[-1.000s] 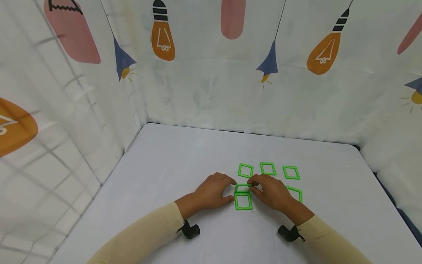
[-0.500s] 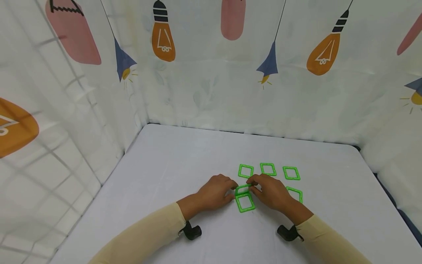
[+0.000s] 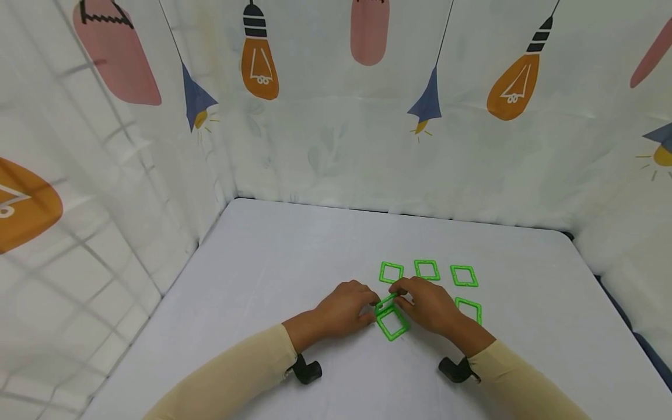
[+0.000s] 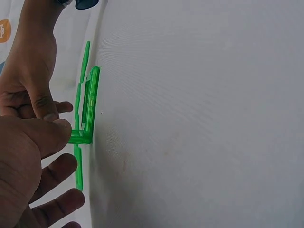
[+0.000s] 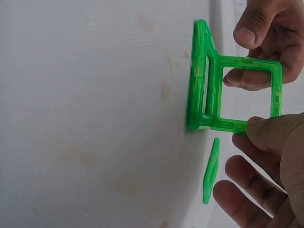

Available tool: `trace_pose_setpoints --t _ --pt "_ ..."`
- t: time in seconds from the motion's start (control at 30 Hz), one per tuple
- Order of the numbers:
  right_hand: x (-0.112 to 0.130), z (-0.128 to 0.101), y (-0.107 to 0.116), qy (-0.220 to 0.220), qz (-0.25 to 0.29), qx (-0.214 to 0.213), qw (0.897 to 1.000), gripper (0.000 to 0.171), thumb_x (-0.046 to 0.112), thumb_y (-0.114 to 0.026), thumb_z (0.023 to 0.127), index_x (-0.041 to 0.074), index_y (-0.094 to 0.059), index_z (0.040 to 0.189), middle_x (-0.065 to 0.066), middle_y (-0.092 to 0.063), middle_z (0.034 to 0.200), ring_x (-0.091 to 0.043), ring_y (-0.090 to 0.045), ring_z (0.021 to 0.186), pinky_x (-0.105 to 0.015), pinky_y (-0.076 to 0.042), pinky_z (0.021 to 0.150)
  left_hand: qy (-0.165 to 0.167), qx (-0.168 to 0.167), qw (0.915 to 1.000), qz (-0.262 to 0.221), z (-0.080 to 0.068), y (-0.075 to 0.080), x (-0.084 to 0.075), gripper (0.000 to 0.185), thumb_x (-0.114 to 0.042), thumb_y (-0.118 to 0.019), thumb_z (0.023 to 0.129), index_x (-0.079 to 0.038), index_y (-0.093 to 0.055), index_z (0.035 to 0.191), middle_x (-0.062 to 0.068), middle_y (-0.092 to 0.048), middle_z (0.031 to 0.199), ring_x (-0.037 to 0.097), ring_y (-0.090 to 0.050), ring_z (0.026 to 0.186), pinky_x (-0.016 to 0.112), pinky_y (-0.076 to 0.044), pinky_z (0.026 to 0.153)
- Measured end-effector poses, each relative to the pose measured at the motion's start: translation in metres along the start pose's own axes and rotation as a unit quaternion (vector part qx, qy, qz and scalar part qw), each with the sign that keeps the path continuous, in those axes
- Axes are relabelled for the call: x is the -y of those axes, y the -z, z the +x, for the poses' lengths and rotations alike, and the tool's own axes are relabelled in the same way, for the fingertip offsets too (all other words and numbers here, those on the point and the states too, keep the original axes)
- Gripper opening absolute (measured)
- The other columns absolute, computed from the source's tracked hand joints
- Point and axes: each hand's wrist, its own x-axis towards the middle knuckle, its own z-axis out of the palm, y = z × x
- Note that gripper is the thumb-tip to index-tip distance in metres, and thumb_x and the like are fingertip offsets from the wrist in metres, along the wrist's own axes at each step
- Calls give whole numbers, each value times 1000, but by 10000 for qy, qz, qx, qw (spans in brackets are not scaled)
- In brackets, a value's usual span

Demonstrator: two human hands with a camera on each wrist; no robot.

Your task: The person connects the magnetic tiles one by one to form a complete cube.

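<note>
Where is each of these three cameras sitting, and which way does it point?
Head: worn high, looking forward and down at the white table; both forearms, the left hand and the right hand show.
Left wrist: low beside the left hand, looking along the table; the right hand shows opposite.
Right wrist: low beside the right hand, facing the left hand.
Shared: all three show the upright green square frame pinched by both hands, joined to a flat green frame.
</note>
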Motion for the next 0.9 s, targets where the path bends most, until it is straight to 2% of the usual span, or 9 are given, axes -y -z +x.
trace_pose_setpoints --t 0.47,0.9 --pt "5 3 -1 114 103 77 9999 21 16 -78 93 23 -72 112 11 -70 103 -13 -67 95 -32 -54 76 -237 -57 9996 150 1 -4 1 15 -32 -77 94 -23 -77 107 -10 -69 109 13 -60 108 35 -47 96" --pt "8 4 -1 197 139 102 9997 21 16 -78 93 23 -72 112 11 -70 104 -13 -67 96 -32 -54 76 -350 -238 9986 309 1 -7 1 17 -36 -81 89 -24 -81 101 -9 -70 108 13 -61 106 33 -48 94"
